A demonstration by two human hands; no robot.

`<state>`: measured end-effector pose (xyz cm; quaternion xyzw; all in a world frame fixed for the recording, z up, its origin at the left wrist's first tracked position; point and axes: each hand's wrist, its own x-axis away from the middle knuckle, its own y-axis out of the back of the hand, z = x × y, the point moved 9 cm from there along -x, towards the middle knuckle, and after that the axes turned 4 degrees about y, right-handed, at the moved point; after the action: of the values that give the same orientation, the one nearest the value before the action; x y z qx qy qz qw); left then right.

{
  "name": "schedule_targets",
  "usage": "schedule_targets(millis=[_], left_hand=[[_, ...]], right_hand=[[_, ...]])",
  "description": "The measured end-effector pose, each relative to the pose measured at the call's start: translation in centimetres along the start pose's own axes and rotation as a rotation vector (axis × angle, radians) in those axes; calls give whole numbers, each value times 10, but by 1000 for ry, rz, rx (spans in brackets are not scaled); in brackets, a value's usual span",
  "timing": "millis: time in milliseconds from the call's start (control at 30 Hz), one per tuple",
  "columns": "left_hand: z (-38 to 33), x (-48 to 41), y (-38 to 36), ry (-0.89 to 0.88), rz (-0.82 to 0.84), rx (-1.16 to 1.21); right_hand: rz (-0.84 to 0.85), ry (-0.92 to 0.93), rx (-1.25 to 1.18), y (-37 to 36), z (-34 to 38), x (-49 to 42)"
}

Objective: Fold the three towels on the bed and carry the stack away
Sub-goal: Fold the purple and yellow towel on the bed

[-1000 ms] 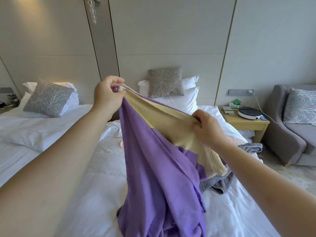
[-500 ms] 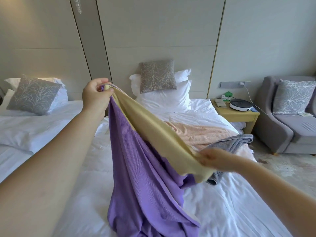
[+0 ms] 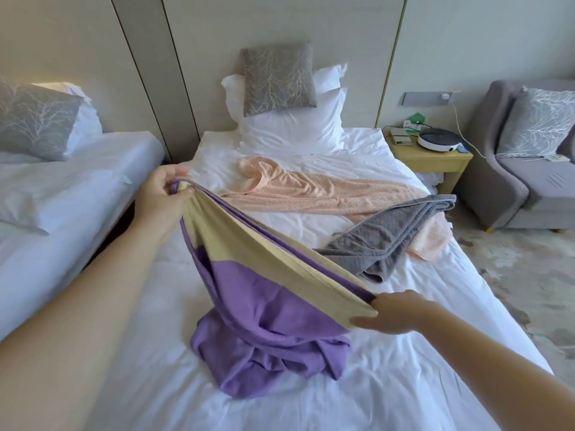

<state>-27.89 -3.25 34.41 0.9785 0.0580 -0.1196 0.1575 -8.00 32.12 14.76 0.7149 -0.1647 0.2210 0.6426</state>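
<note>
nearest, the right hand (image 3: 395, 312) pinches one end of the soft purple terry towel with a cream border (image 3: 267, 306), thumb over the border and fingers nearly straight beneath it. the towel's lower part lies heaped on the white-sheeted bed (image 3: 404, 384) between the arms. further out, the left hand (image 3: 161, 197) has its fingers curled round the border's other end, the cloth bunched in its grip. to do this step well, i judge both hands should work out to the true corners, draw the edge taut and level, and lift until the heap hangs free before laying it flat to fold. beyond lie the crumpled grey quilted towel (image 3: 389, 234) and, partly under it, the long peach towel (image 3: 311, 188), both unfolded, so the task looks barely begun.
</note>
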Motion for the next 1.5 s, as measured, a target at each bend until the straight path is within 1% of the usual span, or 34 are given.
schedule_targets(millis=[67, 133, 233, 267, 333, 400, 533, 600, 733, 800, 867, 1033, 1133, 1267, 1400, 1467, 1500], left_hand=[[20, 9, 2, 31, 24, -27], [35, 17, 8, 64, 22, -46], [51, 24, 21, 95, 8, -74], [55, 26, 24, 102, 7, -83], [62, 31, 29, 116, 5, -93], [67, 35, 33, 128, -1, -100], [74, 39, 41, 143, -14, -114], [77, 40, 43, 151, -10, -123], [85, 43, 44, 166, 12, -140], [87, 44, 44, 170, 13, -134], [86, 47, 43, 168, 15, -114], [66, 53, 31, 132, 99, 17], [48, 59, 15, 135, 195, 133], [35, 73, -6, 154, 343, 209], [33, 86, -18, 174, 405, 228], [29, 91, -25, 166, 437, 226], [26, 94, -28, 156, 454, 226]], right_hand=[[-5, -41, -131, -6, -2, 0], [-148, -178, -438, -3, -18, -1], [-313, -269, -591, 2, -36, 1], [-377, -330, -685, 0, -46, 4], [-443, -376, -757, -2, -49, 4], [-441, -303, -745, 3, -36, 1], [-370, -120, -685, 10, -16, -6], [-384, -104, -686, 14, -15, -7], [-456, -169, -765, 22, -32, -7], [-509, -171, -704, 29, -39, -3], [-527, -154, -600, 33, -40, 3], [-461, -71, -290, 20, -25, 8], [-419, 6, -218, 2, -10, 0], [-310, -74, -270, -31, -1, -10], [-251, -171, -267, -45, 14, -18], [-276, -98, -365, -36, 36, -26], [-325, -27, -436, -25, 49, -29]])
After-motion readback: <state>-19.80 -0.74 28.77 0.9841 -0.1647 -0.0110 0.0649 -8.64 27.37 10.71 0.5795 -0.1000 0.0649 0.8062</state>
